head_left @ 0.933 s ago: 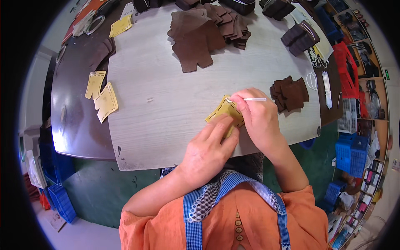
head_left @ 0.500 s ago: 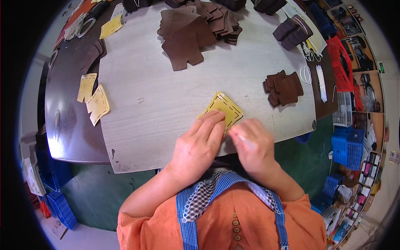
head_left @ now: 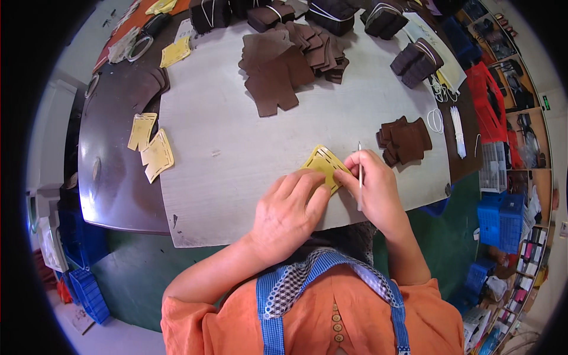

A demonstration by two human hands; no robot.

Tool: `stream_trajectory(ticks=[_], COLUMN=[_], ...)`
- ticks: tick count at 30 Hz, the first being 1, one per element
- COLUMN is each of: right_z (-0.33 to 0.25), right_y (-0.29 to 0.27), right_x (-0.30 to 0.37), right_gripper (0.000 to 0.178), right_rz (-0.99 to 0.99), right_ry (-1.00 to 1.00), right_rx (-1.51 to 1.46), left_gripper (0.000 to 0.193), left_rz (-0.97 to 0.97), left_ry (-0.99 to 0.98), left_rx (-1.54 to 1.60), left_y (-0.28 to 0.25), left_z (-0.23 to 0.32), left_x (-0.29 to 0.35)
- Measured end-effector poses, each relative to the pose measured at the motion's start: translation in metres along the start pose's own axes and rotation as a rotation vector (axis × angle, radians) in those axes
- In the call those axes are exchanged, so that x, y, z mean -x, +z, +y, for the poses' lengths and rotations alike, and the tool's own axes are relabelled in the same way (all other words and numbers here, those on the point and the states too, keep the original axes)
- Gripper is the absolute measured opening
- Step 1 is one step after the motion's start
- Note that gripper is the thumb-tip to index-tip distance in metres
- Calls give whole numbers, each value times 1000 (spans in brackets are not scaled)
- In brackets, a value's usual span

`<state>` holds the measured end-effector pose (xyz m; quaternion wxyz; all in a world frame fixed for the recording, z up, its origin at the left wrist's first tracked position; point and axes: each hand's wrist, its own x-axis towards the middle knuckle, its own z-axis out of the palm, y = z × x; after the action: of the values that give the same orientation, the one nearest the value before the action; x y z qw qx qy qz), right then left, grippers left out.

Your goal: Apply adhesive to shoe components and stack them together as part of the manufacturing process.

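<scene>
On the board's near side lies a yellow template [head_left: 319,161] with rows of dark dashed slots along its edges. My left hand [head_left: 290,207] rests on it from the left, fingers spread and pressing it down; whatever lies beneath is hidden. My right hand [head_left: 376,189] pinches a slim white pen [head_left: 360,177], held nearly upright. Its thumb and fingertips reach the template's right edge. To the right of that hand sits a small stack of brown leather pieces [head_left: 405,141].
Larger brown leather pieces [head_left: 272,77] are heaped at the back of the pale board [head_left: 207,195]. Tied dark bundles [head_left: 417,62] stand along the far edge. More yellow templates [head_left: 158,155] lie at left. A bundle of thin white sticks [head_left: 457,131] and white cord [head_left: 435,121] are at right.
My right hand has shifted right and up, and the pen now stands upright in it. My left hand stays on the template. The view has moved slightly.
</scene>
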<state>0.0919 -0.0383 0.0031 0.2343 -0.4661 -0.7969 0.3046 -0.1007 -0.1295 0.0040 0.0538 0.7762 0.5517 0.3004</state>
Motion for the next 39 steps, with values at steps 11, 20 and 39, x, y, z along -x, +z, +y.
stream_trajectory(ticks=[11, 20, 39], right_z=[66, 11, 4], right_y=[-95, -9, -5], right_x=[12, 0, -14], right_gripper=[14, 14, 23], right_rz=[480, -1, 116], right_ry=[47, 98, -176], right_rx=[107, -380, 95], left_gripper=[78, 53, 45], left_rz=[-312, -5, -33], left_ry=[-99, 11, -54], left_rx=[-70, 175, 81], left_y=[-26, 6, 17], left_z=[-40, 5, 14], left_x=[-10, 11, 3])
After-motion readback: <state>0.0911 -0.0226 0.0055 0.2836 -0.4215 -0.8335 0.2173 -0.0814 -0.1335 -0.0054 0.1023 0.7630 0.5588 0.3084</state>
